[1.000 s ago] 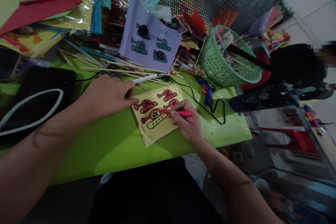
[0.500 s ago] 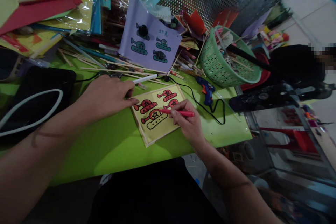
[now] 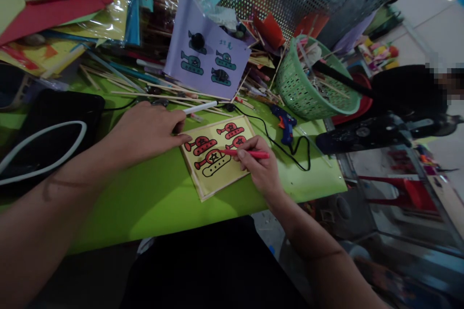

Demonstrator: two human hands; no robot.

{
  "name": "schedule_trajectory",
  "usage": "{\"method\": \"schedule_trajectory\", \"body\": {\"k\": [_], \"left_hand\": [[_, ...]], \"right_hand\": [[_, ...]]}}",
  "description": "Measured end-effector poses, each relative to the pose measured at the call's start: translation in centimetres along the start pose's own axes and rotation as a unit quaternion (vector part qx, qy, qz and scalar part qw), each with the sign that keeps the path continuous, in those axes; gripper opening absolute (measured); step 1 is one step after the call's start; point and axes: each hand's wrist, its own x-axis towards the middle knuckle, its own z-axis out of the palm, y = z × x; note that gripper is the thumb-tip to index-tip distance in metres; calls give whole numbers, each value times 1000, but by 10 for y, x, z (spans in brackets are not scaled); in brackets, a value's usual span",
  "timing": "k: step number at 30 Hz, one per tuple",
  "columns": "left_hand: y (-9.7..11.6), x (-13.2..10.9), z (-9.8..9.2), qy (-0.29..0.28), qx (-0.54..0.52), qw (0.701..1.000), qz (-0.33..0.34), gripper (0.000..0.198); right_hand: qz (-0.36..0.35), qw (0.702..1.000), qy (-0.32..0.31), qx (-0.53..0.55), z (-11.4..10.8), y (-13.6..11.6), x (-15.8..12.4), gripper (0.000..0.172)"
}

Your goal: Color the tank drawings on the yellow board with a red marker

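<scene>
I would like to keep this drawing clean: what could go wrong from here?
The red marker, its tip at a black-outlined shape, might stray onto the yellow card. The left hand, its thumb at the card's edge near red colouring, might smudge it if the ink is wet. The right hand might catch the black cord beside the glue gun.
</scene>
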Motion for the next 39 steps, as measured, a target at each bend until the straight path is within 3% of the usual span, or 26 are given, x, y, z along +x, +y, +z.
{"method": "schedule_trajectory", "body": {"k": [7, 17, 23, 39], "left_hand": [[3, -2, -4, -22, 33, 999, -9, 46], [11, -1, -12, -55, 81, 995, -13, 36], [11, -2, -13, -69, 84, 994, -7, 40], [11, 2, -8, -60, 66, 995, -43, 34]], "right_hand": [[-6, 1000, -2, -17, -1, 0, 0, 33], [9, 1000, -7, 0, 1, -1, 1, 36], [-4, 1000, 7, -4, 0, -2, -1, 26], [-10, 1000, 10, -2, -3, 0, -1, 29]]}}
